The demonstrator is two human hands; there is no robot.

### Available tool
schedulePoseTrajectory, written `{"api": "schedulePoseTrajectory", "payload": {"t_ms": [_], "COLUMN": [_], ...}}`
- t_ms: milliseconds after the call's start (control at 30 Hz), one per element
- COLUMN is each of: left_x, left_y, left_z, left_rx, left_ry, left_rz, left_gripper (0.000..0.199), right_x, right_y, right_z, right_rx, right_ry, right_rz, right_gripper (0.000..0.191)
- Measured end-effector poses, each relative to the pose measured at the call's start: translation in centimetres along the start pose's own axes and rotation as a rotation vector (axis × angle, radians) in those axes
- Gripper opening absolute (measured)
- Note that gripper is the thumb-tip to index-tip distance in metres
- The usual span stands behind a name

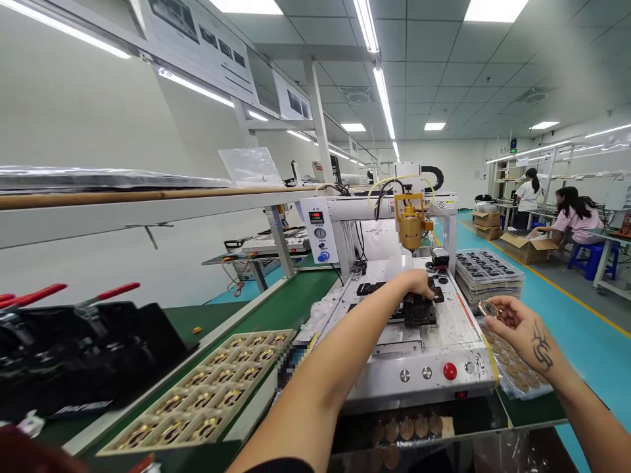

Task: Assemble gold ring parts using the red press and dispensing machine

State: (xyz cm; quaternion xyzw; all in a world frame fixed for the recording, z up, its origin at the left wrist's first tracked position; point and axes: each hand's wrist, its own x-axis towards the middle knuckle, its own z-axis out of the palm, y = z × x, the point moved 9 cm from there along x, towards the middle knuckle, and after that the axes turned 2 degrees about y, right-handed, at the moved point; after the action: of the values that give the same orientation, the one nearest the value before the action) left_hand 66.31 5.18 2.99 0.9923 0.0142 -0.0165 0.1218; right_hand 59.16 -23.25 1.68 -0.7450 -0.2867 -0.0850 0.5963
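My left hand [420, 282] reaches over the bed of a white dispensing machine [394, 368], its fingers pressed together at a black fixture [420, 314]. Whatever lies between those fingers is hidden. To the right of the machine, my right hand [513, 328] pinches a round gold-rimmed disc [488, 307] between thumb and fingers, raised above a plastic-covered tray of round copper-coloured pieces [520, 374]. A gold-coloured dispensing head [410, 230] hangs behind my left hand.
A cream tray [197, 401] with gold ring-shaped parts in its compartments lies left of the machine. Stacked clear trays [488, 272] stand at the right. Black clamps with red handles [116, 291] occupy the far left. Two people are at work in the right background, near cardboard boxes [530, 248].
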Motion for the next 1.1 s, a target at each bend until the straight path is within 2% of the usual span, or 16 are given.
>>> {"api": "schedulePoseTrajectory", "payload": {"t_ms": [100, 200, 367, 467, 633, 800, 967, 1033, 1100], "left_x": [-0.9, -3.4, -10.3, -15.5, -23.9, -29.8, -31.7, -31.8, -32.2], "left_y": [0.6, 0.7, 0.7, 0.7, -0.1, -1.5, -0.7, -0.1, 0.3], "left_z": [-0.9, -3.2, -7.7, -9.2, -9.5, -8.3, -6.8, -5.9, -4.5], "left_rx": [-0.049, -0.151, -0.315, -0.379, -0.419, -0.442, -0.518, -0.537, -0.540], "left_ry": [0.074, 0.200, 0.342, 0.397, 0.447, 0.470, 0.515, 0.531, 0.551], "left_rz": [0.001, 0.029, 0.112, 0.147, 0.148, 0.090, 0.096, 0.112, 0.117], "left_gripper": [0.023, 0.028, 0.031, 0.027, 0.022, 0.025, 0.028, 0.026, 0.024], "right_x": [3.5, 7.2, 12.3, 13.8, 14.4, 14.3, 14.1, 13.6, 12.0], "right_y": [0.8, 1.7, 3.1, 3.9, 4.7, 4.7, 3.7, 2.6, 1.3], "right_z": [3.8, 7.8, 14.0, 16.3, 17.6, 17.8, 17.7, 16.8, 15.0], "right_rx": [-0.017, -0.044, -0.126, -0.183, -0.278, -0.375, -0.444, -0.456, -0.456], "right_ry": [-0.107, -0.195, -0.443, -0.605, -0.731, -0.670, -0.561, -0.473, -0.360], "right_rz": [-0.059, -0.097, -0.123, -0.132, -0.205, -0.310, -0.348, -0.346, -0.340], "right_gripper": [0.060, 0.058, 0.047, 0.044, 0.042, 0.039, 0.035, 0.033, 0.032]}}
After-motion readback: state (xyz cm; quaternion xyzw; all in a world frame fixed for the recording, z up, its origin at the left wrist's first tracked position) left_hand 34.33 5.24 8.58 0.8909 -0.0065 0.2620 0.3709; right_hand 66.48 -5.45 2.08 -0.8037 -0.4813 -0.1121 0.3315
